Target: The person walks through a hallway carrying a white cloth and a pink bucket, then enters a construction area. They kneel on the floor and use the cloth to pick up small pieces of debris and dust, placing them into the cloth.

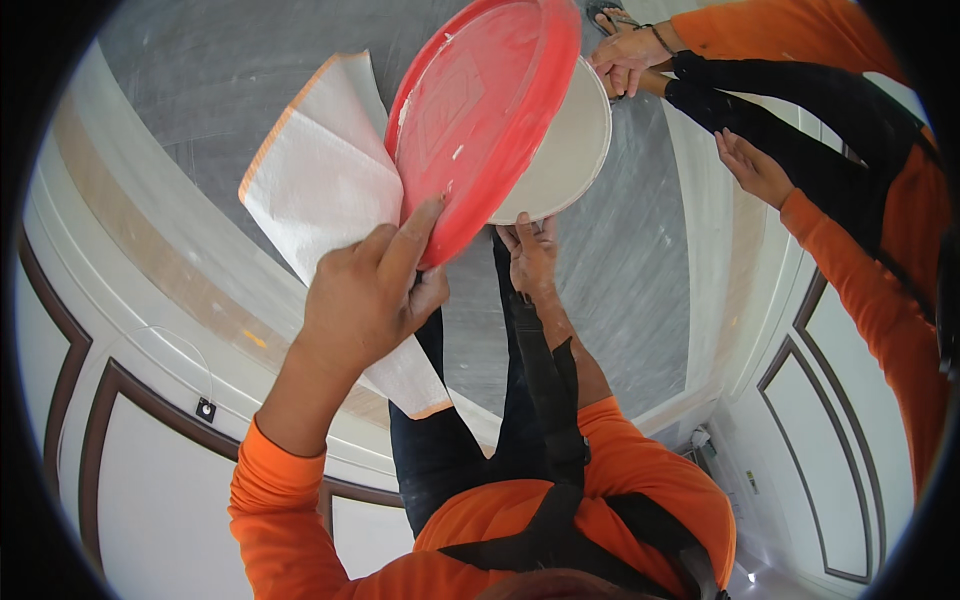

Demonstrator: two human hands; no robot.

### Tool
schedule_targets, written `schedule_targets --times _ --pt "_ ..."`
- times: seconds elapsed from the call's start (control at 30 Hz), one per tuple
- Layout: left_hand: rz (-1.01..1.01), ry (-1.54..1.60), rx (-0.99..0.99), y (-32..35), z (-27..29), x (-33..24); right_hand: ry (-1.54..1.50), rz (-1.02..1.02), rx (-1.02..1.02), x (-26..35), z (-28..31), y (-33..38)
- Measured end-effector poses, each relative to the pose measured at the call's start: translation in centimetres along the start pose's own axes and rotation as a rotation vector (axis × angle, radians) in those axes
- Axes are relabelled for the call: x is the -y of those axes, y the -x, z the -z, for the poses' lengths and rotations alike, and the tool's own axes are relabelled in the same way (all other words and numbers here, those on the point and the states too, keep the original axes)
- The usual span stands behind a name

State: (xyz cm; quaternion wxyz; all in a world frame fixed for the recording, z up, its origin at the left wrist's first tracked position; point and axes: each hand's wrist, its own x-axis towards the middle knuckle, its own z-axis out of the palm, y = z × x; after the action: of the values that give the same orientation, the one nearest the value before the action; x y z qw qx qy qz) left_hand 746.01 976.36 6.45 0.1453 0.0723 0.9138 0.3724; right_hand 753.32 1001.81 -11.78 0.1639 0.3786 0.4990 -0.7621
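My left hand (375, 285) grips the near edge of a red round lid (480, 120), which is tilted up on its side with pale smears on it. A white woven sack (320, 170) with orange edges passes behind this hand and the lid. Whether my fingers hold the sack too, I cannot tell. Partly hidden by the lid, a round bucket (541, 218) shows a smooth off-white surface inside its rim. My right hand (531, 255) is closed on the bucket's near rim, its fingers over the edge.
At the right stands another person in orange sleeves (850, 270); one of their hands (632, 55) is at the bucket's far rim, the other (755, 170) hangs open. Below lies a dusty grey floor (630, 290). Panelled white walls (160, 480) with brown moulding surround us.
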Motion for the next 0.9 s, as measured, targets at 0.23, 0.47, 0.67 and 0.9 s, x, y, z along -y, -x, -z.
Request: schedule_targets --times 0.23,0.47,0.67,0.9 --pt "0.05 0.019 -0.124 -4.1 2.3 1.6 0.12 0.084 -0.042 1.8 -4.6 -0.8" --pt "0.185 0.033 -0.247 -5.6 5.4 7.0 0.459 0.185 -0.086 4.6 -9.6 -3.8" --pt "0.34 0.166 -0.351 -3.0 5.9 10.4 0.632 0.201 -0.029 6.9 -12.9 -4.8" --pt "0.466 0.202 -0.298 3.4 4.1 10.0 0.582 0.338 0.109 2.6 -11.7 -1.7"
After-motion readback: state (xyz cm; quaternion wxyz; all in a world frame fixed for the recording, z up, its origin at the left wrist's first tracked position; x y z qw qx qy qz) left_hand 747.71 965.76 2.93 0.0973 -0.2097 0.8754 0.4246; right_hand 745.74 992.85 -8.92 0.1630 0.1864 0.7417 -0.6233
